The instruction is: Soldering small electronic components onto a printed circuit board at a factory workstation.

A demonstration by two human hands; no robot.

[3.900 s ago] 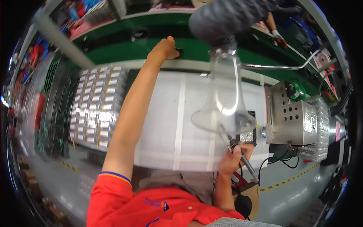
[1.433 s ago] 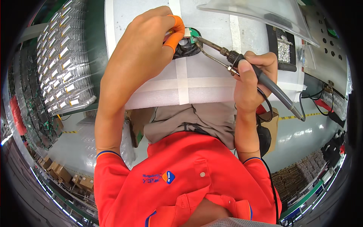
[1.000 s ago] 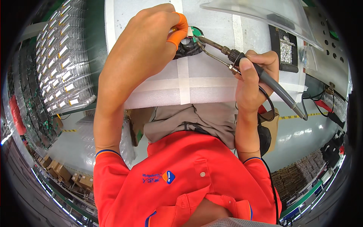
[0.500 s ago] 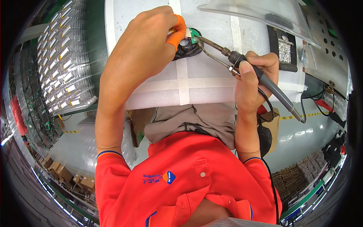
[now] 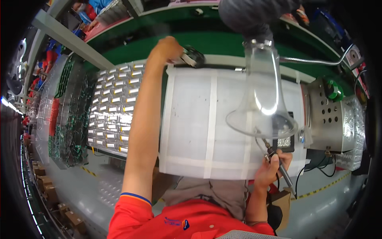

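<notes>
Stretched out to the far side of the bench, my left hand [image 5: 169, 48] closes on the edge of a small black housing with a green circuit board [image 5: 194, 56]. A pale piece shows on the housing, and the fingertips are partly hidden and blurred. My right hand [image 5: 273, 167] grips a soldering iron [image 5: 283, 172] by its grey handle, near the front right of the white work mat [image 5: 189, 119]. The iron's tip points up and away, partly behind the rim of a clear fume hood [image 5: 262, 95].
Left of the mat stands a clear tray of several white-and-yellow parts [image 5: 113, 107], with stacked green boards [image 5: 71, 119] beyond. A black tray of solder scraps [image 5: 284, 143] and a perforated metal box [image 5: 328, 115] stand at the right. A dark hose [image 5: 254, 16] hangs over the far side.
My left hand has carried the black housing from the mat to the bench's far side. The soldering iron has drawn back from the board, toward the right. The view now reaches further ahead.
</notes>
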